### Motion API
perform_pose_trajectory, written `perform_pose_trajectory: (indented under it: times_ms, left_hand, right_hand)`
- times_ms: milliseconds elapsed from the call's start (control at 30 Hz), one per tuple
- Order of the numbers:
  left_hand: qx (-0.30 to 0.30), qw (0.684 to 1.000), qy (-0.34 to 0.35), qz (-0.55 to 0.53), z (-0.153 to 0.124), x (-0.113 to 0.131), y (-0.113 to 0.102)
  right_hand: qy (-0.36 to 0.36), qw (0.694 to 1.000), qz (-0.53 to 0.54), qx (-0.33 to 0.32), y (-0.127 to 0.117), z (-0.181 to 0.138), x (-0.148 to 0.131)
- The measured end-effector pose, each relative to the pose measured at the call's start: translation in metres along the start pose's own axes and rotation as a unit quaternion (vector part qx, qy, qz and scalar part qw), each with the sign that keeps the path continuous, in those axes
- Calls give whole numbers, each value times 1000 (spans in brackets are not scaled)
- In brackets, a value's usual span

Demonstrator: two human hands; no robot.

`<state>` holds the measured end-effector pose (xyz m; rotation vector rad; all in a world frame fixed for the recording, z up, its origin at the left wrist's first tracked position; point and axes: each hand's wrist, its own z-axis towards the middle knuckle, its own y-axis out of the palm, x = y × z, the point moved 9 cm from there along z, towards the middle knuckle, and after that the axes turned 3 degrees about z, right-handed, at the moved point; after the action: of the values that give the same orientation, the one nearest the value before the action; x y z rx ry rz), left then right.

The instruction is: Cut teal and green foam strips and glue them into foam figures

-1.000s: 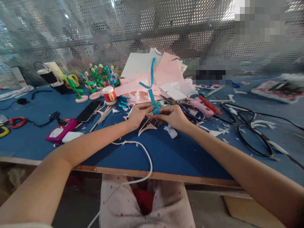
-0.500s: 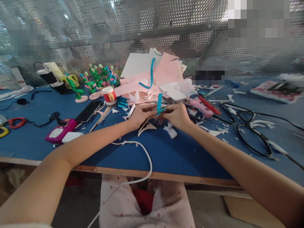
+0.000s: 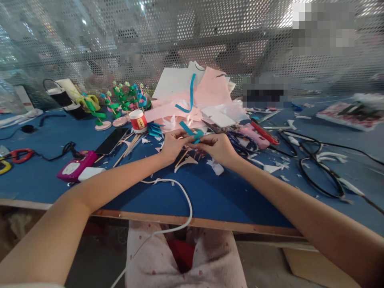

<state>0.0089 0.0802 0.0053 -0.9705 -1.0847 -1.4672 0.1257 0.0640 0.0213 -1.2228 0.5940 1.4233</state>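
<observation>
Over the blue table [image 3: 210,196], my left hand [image 3: 172,145] and my right hand [image 3: 219,147] meet, both pinched on a short blue paper strip [image 3: 191,132]. The strip's free end points up and to the left between my fingertips. Thin wooden sticks [image 3: 183,157] and white paper scraps [image 3: 216,165] lie just under my hands. A longer blue ribbon [image 3: 190,96] curls over the pink and white paper pile [image 3: 207,100] behind.
Green and blue paper figures on sticks [image 3: 120,102] stand at back left by a red-and-white jar [image 3: 138,120]. A phone [image 3: 112,140], a pink device [image 3: 76,166], scissors [image 3: 222,129], a pink glue gun [image 3: 255,135] and black cables [image 3: 318,164] lie around. A white cable [image 3: 180,196] hangs off the front edge.
The blue strip between my fingers has become shorter and has tipped from upright to pointing left. My hands have stayed at the same spot.
</observation>
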Motion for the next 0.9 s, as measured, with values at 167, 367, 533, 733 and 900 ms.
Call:
perform_pose_trajectory:
  times_ms: [167, 367, 533, 733, 900]
  left_hand:
    - [24, 999, 30, 5, 4, 2, -6]
    - [42, 999, 25, 1, 4, -2, -12]
    - [41, 999, 17, -17, 5, -4, -11]
    - [46, 998, 26, -38, 3, 1, -10]
    - [38, 999, 14, -23, 2, 2, -8]
  right_hand:
    - [11, 1000, 7, -9, 1, 1, -1]
    - [11, 999, -5, -32, 4, 1, -3]
    - [9, 1000, 6, -1, -2, 0, -4]
    - [17, 1000, 10, -15, 2, 0, -5]
    - [14, 999, 9, -36, 5, 0, -5]
